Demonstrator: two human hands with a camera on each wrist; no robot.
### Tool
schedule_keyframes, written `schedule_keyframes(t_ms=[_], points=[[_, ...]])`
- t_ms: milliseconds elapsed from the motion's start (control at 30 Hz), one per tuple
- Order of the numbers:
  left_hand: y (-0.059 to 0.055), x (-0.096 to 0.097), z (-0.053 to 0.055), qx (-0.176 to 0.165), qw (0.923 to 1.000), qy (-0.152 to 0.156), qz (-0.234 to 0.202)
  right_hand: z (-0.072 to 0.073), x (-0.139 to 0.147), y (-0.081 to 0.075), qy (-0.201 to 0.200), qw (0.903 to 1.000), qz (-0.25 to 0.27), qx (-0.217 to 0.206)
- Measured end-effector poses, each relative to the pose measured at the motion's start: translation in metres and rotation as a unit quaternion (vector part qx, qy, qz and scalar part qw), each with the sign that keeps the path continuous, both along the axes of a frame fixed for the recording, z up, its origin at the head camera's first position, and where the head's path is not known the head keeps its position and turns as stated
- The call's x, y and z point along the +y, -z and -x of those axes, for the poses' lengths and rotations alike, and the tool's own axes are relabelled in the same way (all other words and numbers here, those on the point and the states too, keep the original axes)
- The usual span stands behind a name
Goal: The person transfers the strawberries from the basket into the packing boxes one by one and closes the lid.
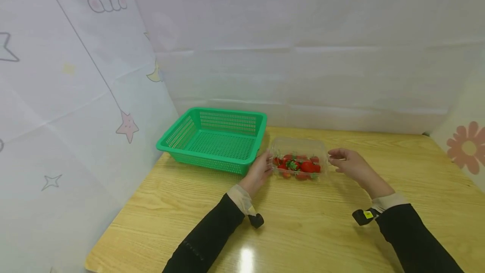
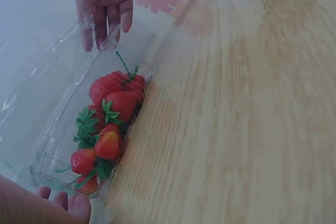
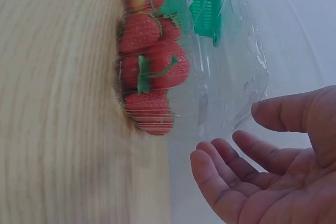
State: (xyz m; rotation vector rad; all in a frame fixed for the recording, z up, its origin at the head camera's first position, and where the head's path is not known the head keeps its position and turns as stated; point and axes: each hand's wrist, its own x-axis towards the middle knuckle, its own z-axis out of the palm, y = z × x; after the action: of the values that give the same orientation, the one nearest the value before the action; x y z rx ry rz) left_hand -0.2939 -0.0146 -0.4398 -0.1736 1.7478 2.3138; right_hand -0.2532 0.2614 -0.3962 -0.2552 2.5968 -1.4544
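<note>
A clear plastic clamshell box (image 1: 299,144) of strawberries (image 1: 307,167) sits on the table, its see-through lid rising above the fruit. Red berries with green leaves and stems show through the wall in both wrist views. My left hand (image 1: 259,168) rests along the box's left end, between it and the green basket. In the left wrist view, that hand's fingertips (image 2: 79,205) are right at the box's lower corner. At the opposite end is my right hand (image 1: 350,164), palm inward with fingers loosely spread. Its thumb (image 3: 281,113) reaches the lid's edge in the right wrist view.
A green plastic basket (image 1: 212,164) with slotted walls stands left of the box, nothing inside it. The wooden table (image 1: 303,231) meets a white sheet (image 1: 341,87) at the back. A patterned sheet (image 1: 75,146) hangs along the left edge.
</note>
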Motion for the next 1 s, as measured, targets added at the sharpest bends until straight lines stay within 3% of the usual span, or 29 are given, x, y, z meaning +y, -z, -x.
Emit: schedule_keyframes(t_ms=[167,300,767,1000], points=[[0.001,-0.004,-0.004,-0.005,0.9999,-0.006,-0.013,-0.005,-0.003,0.005,0.001,0.9998,0.02,-0.007],[0.0,-0.006,-0.007,0.001,0.9998,0.007,-0.018,-0.007,-0.004,0.011,-0.001,0.9992,0.039,-0.012],[0.004,-0.008,-0.01,0.026,0.9984,0.042,0.027,-0.011,-0.008,0.019,0.017,0.9969,0.073,-0.024],[0.002,-0.006,-0.009,0.025,0.9984,0.034,0.037,-0.012,-0.007,0.019,0.018,0.997,0.074,-0.013]])
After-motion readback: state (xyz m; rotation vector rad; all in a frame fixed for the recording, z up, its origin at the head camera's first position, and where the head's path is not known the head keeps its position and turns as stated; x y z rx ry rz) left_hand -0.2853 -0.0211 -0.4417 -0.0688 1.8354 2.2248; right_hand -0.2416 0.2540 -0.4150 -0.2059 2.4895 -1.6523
